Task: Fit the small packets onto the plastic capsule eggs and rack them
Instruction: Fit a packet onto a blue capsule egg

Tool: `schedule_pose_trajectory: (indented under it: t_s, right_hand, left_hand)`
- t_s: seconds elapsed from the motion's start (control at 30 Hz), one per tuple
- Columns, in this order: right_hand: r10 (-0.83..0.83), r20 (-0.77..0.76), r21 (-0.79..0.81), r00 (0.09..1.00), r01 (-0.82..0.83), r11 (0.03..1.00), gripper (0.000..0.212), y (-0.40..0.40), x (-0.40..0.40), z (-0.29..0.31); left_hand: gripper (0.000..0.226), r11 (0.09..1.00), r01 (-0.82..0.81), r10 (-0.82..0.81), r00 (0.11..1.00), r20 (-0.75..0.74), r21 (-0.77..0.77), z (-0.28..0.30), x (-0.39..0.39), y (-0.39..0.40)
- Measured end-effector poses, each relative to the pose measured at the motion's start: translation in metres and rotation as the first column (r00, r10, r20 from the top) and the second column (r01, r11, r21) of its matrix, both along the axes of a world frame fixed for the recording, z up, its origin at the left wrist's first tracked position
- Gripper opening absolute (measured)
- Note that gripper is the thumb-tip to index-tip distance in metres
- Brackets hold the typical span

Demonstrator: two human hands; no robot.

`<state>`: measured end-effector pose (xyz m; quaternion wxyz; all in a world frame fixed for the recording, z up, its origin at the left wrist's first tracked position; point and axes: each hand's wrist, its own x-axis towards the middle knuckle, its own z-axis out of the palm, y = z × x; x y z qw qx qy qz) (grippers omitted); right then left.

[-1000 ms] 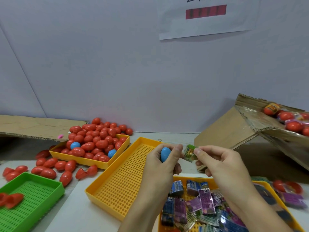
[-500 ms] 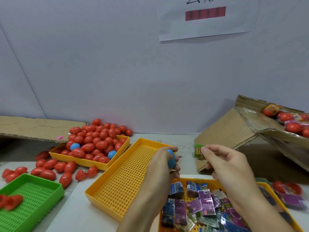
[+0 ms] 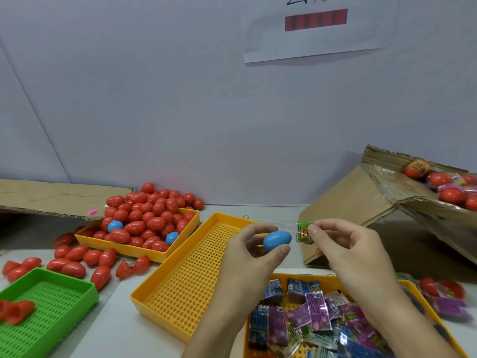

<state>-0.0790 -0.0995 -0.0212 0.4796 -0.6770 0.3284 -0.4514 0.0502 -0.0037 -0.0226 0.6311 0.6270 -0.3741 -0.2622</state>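
Gripping a blue egg in the left hand, right hand pinching a seemingly green packet just beside it

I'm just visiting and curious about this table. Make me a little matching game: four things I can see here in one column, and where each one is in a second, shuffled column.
Things:
1. blue egg
2. green packet
3. purple and blue packets
4. heap of red eggs

Places:
A. in the yellow tray at the back left
B. pinched by the right hand
C. held in the fingers of the left hand
D. in the yellow tray nearest the person

Pairs: 1-C, 2-B, 3-D, 4-A
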Motion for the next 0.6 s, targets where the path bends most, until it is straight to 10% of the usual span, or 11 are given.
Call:
schedule_pose_trajectory:
  t_s: [0.6]
  right_hand:
    - [0.088,-0.060,-0.083,0.994,-0.093,0.992,0.007,0.0065,0.0016,0.0013]
  left_hand:
    - [0.017,0.997,0.032,-0.032,0.999,0.007,-0.068,0.0010,-0.0024,-0.0013]
